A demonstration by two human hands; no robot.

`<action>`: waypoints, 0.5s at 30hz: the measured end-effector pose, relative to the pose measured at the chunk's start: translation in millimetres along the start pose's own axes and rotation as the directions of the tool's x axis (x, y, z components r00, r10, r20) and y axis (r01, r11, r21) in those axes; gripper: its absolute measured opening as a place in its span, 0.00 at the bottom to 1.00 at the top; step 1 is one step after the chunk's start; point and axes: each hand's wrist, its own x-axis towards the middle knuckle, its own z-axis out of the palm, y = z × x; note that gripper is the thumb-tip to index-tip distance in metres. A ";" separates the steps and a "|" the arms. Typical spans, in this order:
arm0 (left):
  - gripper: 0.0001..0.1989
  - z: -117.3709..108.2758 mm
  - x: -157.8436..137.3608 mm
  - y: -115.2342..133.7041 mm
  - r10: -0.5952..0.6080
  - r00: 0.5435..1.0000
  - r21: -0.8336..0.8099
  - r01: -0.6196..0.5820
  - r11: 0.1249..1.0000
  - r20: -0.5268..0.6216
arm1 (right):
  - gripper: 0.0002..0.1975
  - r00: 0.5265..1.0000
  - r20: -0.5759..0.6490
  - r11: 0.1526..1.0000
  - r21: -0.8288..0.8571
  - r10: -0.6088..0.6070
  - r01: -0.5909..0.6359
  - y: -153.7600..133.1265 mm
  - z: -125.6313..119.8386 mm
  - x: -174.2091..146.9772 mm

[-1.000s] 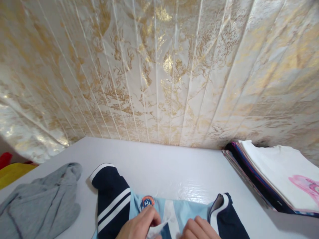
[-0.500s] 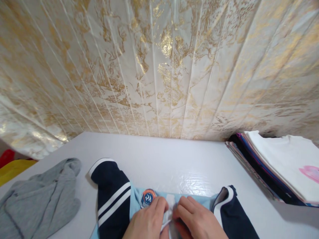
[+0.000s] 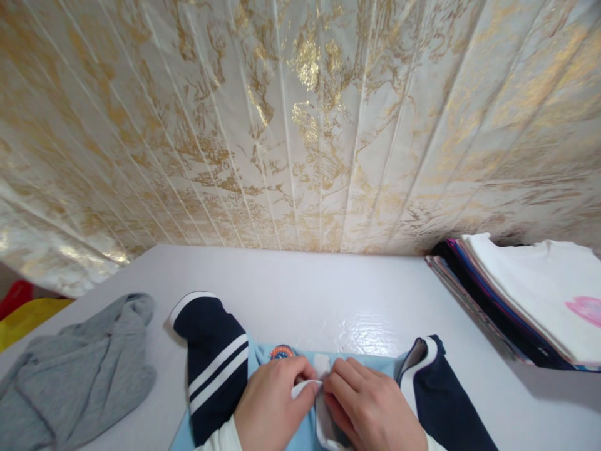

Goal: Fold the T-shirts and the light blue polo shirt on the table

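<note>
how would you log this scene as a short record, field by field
left hand: pinches a white edge on the light blue garment
right hand: touches that edge beside the left hand; grip unclear
garment: navy sleeves; badge partly hidden by left hand
left side: grey garment on the white table
right side: stack of clothes, white one with pink print on top
backdrop: gold-patterned covering

Left hand (image 3: 280, 401) and right hand (image 3: 369, 401) on light-blue shirt (image 3: 307, 432), white edge (image 3: 304, 387) apparently between them
</note>
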 end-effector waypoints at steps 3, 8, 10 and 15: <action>0.07 -1.7 3.6 -0.1 -0.001 1.000 -0.154 0.003 0.988 0.013 | 0.11 0.999 -0.053 1.000 0.027 -0.013 0.014 -0.9 -1.9 1.0; 0.08 0.9 8.3 -3.7 -0.016 0.999 -0.270 0.023 0.963 0.028 | 0.15 0.996 -0.088 0.999 0.028 -0.023 0.026 -2.0 -4.5 2.6; 0.09 2.3 8.8 -5.3 -0.024 0.999 -0.287 0.032 0.957 0.029 | 0.15 0.996 -0.090 0.999 0.031 -0.030 0.033 -2.2 -4.5 2.5; 0.10 2.0 8.2 -6.5 -0.012 0.998 -0.344 0.033 0.939 0.064 | 0.15 0.995 -0.088 0.998 0.035 -0.044 0.048 -1.8 -3.6 2.9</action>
